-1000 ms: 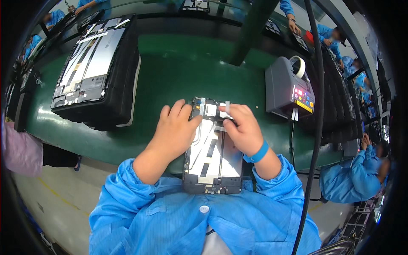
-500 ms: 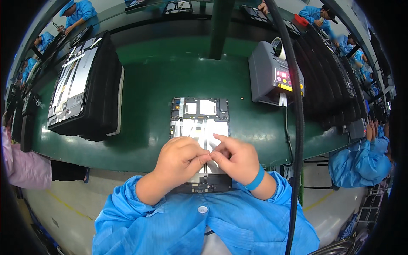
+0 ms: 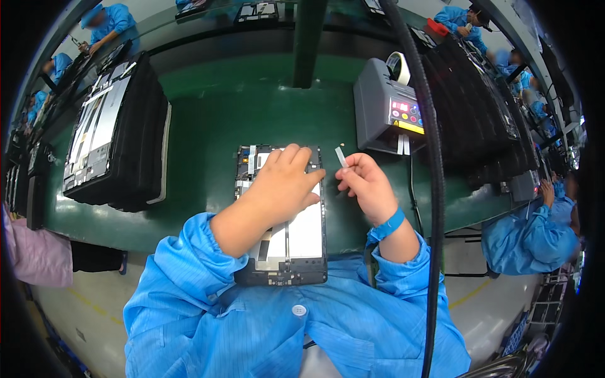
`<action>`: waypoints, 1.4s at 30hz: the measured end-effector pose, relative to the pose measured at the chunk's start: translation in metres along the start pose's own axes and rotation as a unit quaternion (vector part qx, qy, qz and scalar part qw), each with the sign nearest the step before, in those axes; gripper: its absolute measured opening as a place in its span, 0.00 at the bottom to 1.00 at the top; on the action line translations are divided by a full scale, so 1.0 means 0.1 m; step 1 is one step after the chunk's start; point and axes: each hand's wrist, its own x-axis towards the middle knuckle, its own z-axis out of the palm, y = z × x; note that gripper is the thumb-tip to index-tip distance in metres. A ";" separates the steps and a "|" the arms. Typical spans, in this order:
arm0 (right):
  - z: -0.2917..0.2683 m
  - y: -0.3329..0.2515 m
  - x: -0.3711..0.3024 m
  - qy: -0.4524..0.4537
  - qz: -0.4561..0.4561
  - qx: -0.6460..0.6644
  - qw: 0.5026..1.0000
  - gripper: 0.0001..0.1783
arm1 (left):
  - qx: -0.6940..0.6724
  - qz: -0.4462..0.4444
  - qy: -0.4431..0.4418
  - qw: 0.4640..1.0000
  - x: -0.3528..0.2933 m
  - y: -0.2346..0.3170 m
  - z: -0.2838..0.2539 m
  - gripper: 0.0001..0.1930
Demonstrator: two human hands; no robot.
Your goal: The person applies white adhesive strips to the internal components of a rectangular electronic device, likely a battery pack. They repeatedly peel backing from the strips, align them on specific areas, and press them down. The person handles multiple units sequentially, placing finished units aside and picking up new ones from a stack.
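In the head view, the hands are parting compared with half a second ago: then their fingertips were meeting over the middle of the opened device; now the left hand (image 3: 287,179) is lying farther up it and the right hand (image 3: 365,186) is standing off to its right. The opened device (image 3: 305,239), a flat black frame with silver plates, is lying lengthwise in front of the person, mostly under and below the left hand. That hand is spreading its fingers across the upper part, the index fingertip reaching the right edge; whether the whole palm is touching, I cannot tell. The right hand is pinching a short pale strip (image 3: 341,157) between thumb and fingers, the strip pointing up, just beside the device's upper right corner.

The device's near end is extending past the front edge of the green table (image 3: 208,145) toward the blue jacket (image 3: 239,327). To the left, green surface is stretching as far as a tall stack of black trays (image 3: 135,132); to the right, a narrower stretch is running toward a grey tape dispenser (image 3: 378,113), with a thick black cable (image 3: 430,126) hanging in front of it.
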 end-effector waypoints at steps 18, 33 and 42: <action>0.16 0.07 0.60 -0.085 -0.057 -0.209 0.973 0.33 | -0.085 -0.073 -0.039 0.993 -0.20 -0.30 -0.01 0.19; 0.05 -0.21 0.71 -0.307 -0.098 -0.340 0.883 0.06 | -0.120 -0.120 -0.020 0.985 -0.18 -0.40 0.04 0.12; -0.04 -0.14 0.77 -0.355 -0.054 -0.251 0.899 0.06 | -0.146 -0.161 -0.003 0.976 -0.11 -0.38 0.06 0.10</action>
